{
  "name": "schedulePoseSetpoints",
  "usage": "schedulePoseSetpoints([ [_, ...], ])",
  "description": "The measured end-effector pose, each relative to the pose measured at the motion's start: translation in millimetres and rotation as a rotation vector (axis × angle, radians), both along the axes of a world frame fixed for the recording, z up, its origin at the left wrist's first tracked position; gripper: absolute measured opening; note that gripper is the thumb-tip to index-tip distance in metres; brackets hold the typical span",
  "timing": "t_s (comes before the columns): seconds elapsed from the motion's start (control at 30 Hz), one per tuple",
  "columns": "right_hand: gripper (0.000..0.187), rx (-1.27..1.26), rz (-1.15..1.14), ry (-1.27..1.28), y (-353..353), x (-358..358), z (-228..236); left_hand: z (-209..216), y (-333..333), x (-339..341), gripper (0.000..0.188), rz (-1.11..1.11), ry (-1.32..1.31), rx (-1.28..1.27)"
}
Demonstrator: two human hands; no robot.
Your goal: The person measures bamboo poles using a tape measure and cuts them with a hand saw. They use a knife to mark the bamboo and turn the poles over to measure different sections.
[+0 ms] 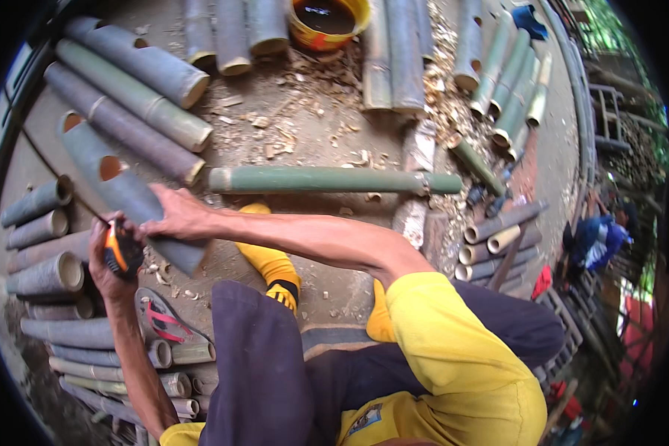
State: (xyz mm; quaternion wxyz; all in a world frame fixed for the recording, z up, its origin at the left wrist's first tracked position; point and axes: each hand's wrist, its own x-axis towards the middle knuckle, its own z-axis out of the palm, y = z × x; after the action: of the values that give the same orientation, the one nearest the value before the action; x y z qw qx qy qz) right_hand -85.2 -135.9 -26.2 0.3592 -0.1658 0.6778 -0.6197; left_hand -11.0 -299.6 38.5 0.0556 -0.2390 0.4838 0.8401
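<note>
My left hand (pixel 111 271) is closed round a compact black-and-orange tape measure (pixel 123 249). A thin dark strip (pixel 56 167) runs from it toward the upper left. Beside it, my right hand (pixel 178 214) reaches across from the right and grips a grey-green bamboo tube (pixel 130 193) near its lower end. That tube slants up to the left and has two cut openings on its upper side; my fingers cover part of it. Crosswise in front of my feet lies a green bamboo pole (pixel 312 180), its right part over a pale log (pixel 418 149).
Bamboo tubes (pixel 126 123) lie at the upper left, with cut lengths (pixel 48 275) stacked below them. More tubes (pixel 394 59) lie ahead and right. A yellow-and-red bucket (pixel 327 37) holds dark liquid. Wood chips (pixel 290 134) litter the ground. A sandal (pixel 163 320) lies lower left.
</note>
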Motion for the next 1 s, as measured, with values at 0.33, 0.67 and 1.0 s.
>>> schedulePoseSetpoints([
  [0.33,0.043,0.738,0.280,0.208,278,23,80,6,88,-27,0.022,-0.497,0.026,-0.539],
  [0.67,0.031,1.044,-0.452,0.362,502,158,177,104,246,-65,0.025,-1.035,0.300,-0.897],
  [1.0,0.027,-0.308,-1.215,-0.220,444,151,56,52,374,-22,0.027,-1.353,0.030,-0.986],
])
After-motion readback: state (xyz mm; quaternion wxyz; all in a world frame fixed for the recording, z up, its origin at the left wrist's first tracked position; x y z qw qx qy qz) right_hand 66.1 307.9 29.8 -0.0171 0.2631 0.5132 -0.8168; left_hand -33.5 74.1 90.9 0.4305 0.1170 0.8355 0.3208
